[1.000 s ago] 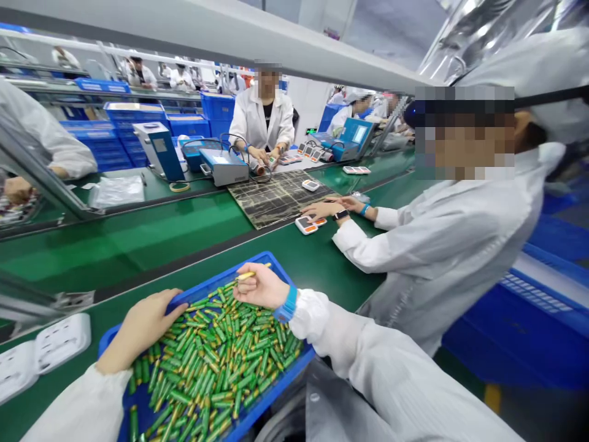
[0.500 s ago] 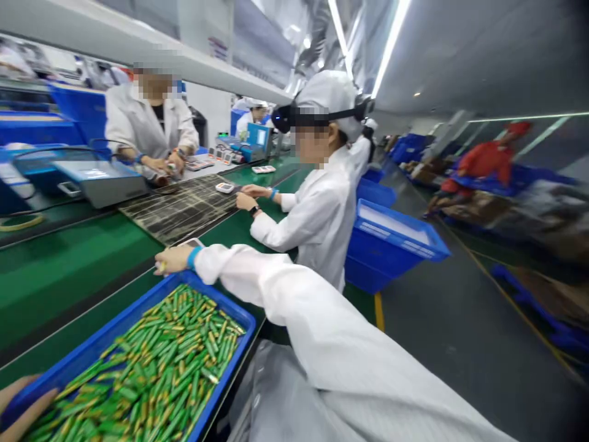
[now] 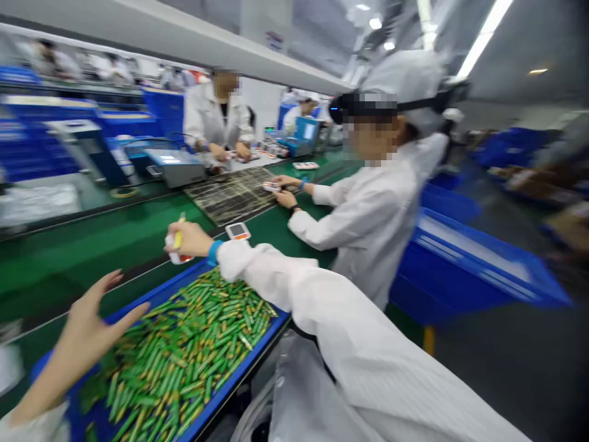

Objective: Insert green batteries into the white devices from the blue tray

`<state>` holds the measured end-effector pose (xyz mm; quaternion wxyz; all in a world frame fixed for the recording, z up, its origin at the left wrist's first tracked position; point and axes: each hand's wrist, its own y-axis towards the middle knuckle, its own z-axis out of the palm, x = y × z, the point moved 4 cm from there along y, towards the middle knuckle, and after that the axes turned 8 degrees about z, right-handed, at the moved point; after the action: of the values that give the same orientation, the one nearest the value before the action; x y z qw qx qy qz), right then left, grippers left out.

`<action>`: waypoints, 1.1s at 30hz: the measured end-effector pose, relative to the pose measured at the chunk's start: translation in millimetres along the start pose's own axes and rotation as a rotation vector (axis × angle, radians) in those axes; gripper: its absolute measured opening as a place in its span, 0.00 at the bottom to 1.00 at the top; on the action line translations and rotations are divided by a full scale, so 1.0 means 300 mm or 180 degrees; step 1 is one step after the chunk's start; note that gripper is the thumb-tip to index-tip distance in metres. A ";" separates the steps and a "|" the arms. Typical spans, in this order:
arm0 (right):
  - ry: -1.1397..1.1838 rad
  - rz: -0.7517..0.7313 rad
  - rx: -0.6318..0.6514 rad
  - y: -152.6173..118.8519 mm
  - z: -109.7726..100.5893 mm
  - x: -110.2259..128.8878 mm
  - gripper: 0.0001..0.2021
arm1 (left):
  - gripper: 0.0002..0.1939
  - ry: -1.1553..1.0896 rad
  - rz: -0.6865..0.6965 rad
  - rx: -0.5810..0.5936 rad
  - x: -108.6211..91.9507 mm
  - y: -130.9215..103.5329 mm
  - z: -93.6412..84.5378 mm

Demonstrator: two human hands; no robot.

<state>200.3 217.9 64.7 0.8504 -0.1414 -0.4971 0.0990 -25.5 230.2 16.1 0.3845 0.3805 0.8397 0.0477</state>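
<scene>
My right hand (image 3: 194, 238), with a blue band at the wrist, reaches over the far edge of the blue tray (image 3: 271, 322). Its fingers are closed on a small white device (image 3: 178, 256) with an orange-red part, and a slim yellow item (image 3: 178, 238) also shows in the grip; its kind is blurred. My left hand (image 3: 89, 325) hovers over the tray's left part, fingers spread, holding nothing. Many green and gold batteries (image 3: 193, 344) lie loose in the tray. Another white device (image 3: 238, 231) with a grey screen and orange strip lies just beyond my right wrist.
A co-worker (image 3: 368, 184) sits close on the right, holding a similar white device (image 3: 271, 186) over a dark patterned mat (image 3: 230, 196). Across the green bench (image 3: 138, 227) another person (image 3: 218, 123) works beside blue machines (image 3: 177, 166). Blue bins (image 3: 464, 264) stand on the floor at right.
My right hand has lifted from the tray's far rim with the white device now showing in it. My left hand has risen from the tray's left edge and opened. The view has swung left.
</scene>
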 end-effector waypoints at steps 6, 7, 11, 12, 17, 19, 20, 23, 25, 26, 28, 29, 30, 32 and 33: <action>0.0364 0.0073 0.0835 -0.116 0.139 -0.187 0.18 | 0.45 -0.0715 -0.0435 -0.0543 -0.185 -0.104 0.057; 0.0530 0.0093 0.0786 -0.144 0.132 -0.206 0.18 | 0.48 -0.0847 -0.0329 -0.0490 -0.207 -0.110 0.073; 0.0731 0.0229 0.0695 -0.191 0.107 -0.256 0.16 | 0.44 -0.0732 -0.0158 -0.0422 -0.245 -0.123 0.086; 0.0653 0.0237 0.0651 -0.185 0.097 -0.260 0.16 | 0.42 -0.0646 -0.0166 -0.0399 -0.244 -0.123 0.081; -0.0051 -0.0756 -0.0103 -0.138 -0.002 -0.191 0.19 | 0.38 0.0228 0.0062 -0.0156 -0.217 -0.104 0.062; -0.0174 -0.0895 -0.0088 -0.136 -0.023 -0.172 0.23 | 0.36 0.0460 0.0184 0.0025 -0.205 -0.099 0.067; -0.0223 -0.0802 0.0022 -0.138 -0.025 -0.173 0.23 | 0.35 0.0493 0.0208 0.0092 -0.200 -0.099 0.071; -0.0485 -0.0618 0.0255 -0.158 -0.013 -0.197 0.18 | 0.36 0.0502 0.0222 0.0188 -0.193 -0.102 0.079; -0.0765 -0.0760 0.0268 -0.178 -0.002 -0.215 0.16 | 0.37 0.0490 0.0224 0.0194 -0.192 -0.105 0.082; -0.0883 -0.0861 0.0285 -0.188 0.005 -0.224 0.17 | 0.38 0.0481 0.0218 0.0189 -0.192 -0.106 0.082; -0.1090 -0.1035 0.0342 -0.204 0.017 -0.239 0.16 | 0.38 0.0467 0.0194 0.0163 -0.191 -0.106 0.082; -0.1208 -0.1108 0.0361 -0.210 0.023 -0.245 0.16 | 0.38 0.0462 0.0177 0.0145 -0.191 -0.106 0.082; -0.1340 -0.1173 0.0364 -0.214 0.028 -0.250 0.15 | 0.37 0.0459 0.0159 0.0126 -0.190 -0.105 0.081; -0.1633 -0.1242 0.0320 -0.219 0.035 -0.256 0.14 | 0.36 0.0452 0.0130 0.0105 -0.191 -0.104 0.080; -0.1759 -0.1253 0.0290 -0.219 0.037 -0.258 0.13 | 0.35 0.0451 0.0118 0.0101 -0.192 -0.104 0.080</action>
<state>154.8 133.8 28.8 0.6917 0.0276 -0.7216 -0.0104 -4.0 164.2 22.7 0.3171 0.3976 0.8583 0.0683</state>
